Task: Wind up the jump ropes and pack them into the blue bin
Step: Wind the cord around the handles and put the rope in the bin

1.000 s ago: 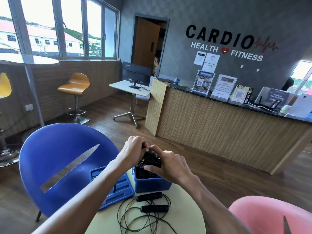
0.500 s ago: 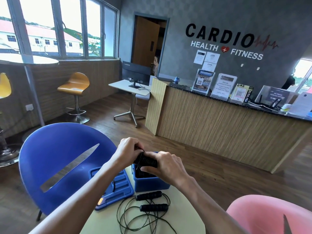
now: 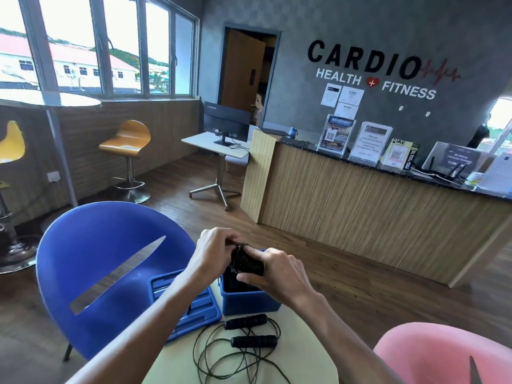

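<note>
- Head view: a wound jump rope bundle (image 3: 247, 262) is held between both hands, directly above the blue bin (image 3: 249, 300); its long axis is tilted, upper end toward the left hand, lower end toward the right.
- Left hand (image 3: 214, 253): fingers are curled and pinched at the upper end of the bundle, where the cord is gathered.
- Right hand (image 3: 277, 273): thumb and fingers are wrapped round the bundle's lower part.
- Dark contents are seen inside the bin under the hands; what they are cannot be told.
- A blue lid (image 3: 184, 303) lies flat beneath the left forearm, just beside the bin.
- A loose jump rope (image 3: 243, 345) lies on the table (image 3: 304, 356) nearer the person than the hands; its two black handles are roughly parallel, long axes running left to right, cord in open loops.
- Wall lettering (image 3: 371, 70) beyond the hands is read as "CARDIO HEALTH + FITNESS".
- "Lenovo" is read on a monitor (image 3: 225, 121) back.
</note>
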`<act>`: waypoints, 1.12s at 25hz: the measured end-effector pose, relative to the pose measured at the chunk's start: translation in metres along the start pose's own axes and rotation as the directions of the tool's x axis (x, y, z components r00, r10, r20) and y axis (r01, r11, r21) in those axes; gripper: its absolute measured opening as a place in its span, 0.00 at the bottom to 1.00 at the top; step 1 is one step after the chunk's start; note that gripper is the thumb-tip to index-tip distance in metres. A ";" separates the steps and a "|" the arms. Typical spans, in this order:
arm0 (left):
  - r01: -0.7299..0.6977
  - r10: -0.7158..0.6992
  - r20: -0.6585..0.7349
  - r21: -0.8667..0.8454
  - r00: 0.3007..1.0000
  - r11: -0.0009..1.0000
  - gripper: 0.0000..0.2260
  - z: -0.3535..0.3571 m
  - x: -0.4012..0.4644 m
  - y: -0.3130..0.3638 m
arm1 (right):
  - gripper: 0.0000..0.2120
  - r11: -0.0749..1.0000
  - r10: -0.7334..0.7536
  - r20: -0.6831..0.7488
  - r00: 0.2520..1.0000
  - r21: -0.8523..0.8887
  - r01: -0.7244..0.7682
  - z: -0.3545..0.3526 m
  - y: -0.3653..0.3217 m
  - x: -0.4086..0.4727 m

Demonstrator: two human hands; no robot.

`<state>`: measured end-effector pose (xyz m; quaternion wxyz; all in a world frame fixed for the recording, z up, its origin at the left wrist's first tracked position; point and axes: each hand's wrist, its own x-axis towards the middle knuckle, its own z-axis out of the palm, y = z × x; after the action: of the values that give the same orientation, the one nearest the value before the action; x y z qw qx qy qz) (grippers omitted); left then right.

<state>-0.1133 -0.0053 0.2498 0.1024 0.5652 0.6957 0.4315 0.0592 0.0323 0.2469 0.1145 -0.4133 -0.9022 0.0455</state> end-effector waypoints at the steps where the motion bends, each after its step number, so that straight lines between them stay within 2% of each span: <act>1: 0.063 -0.063 -0.051 0.000 0.997 0.998 0.09 -0.001 -0.001 0.002 | 0.32 1.000 -0.009 0.004 1.000 -0.015 0.009 0.000 -0.001 -0.001; 2: 0.114 -0.113 -0.081 0.008 0.990 0.993 0.07 -0.002 -0.001 0.004 | 0.32 0.999 -0.015 0.010 1.000 -0.032 0.016 0.001 -0.003 -0.003; 4: 0.127 -0.125 -0.087 0.021 0.988 0.992 0.06 -0.001 -0.003 0.007 | 0.32 0.999 -0.009 0.020 1.000 -0.050 0.010 0.003 -0.005 -0.006; 9: -0.044 0.042 0.037 0.032 0.998 0.999 0.07 0.001 -0.019 0.005 | 0.32 0.999 0.044 0.039 0.998 0.020 -0.045 0.000 0.003 -0.010; 13: -0.108 0.105 0.091 0.028 0.990 0.994 0.07 0.006 -0.023 -0.011 | 0.32 0.999 0.045 0.063 0.997 -0.027 -0.044 0.001 0.003 -0.019; 16: -0.153 0.160 0.211 -0.050 0.964 0.987 0.07 0.009 -0.024 -0.017 | 0.31 0.996 0.046 0.067 0.997 -0.074 -0.041 0.004 0.002 -0.021; 20: -0.064 0.126 0.291 -0.214 0.948 0.975 0.09 0.011 -0.029 -0.022 | 0.31 0.996 0.043 0.008 0.999 -0.080 -0.042 0.006 0.005 -0.021; 28: 0.064 0.072 0.314 -0.404 0.947 0.913 0.12 0.008 -0.036 -0.022 | 0.33 0.998 0.040 -0.020 0.999 -0.044 -0.041 0.005 0.005 -0.028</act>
<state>-0.1115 -0.0323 0.2170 0.3294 0.5954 0.5627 0.4695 0.0794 0.0148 0.2365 0.1132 -0.4344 -0.8933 0.0239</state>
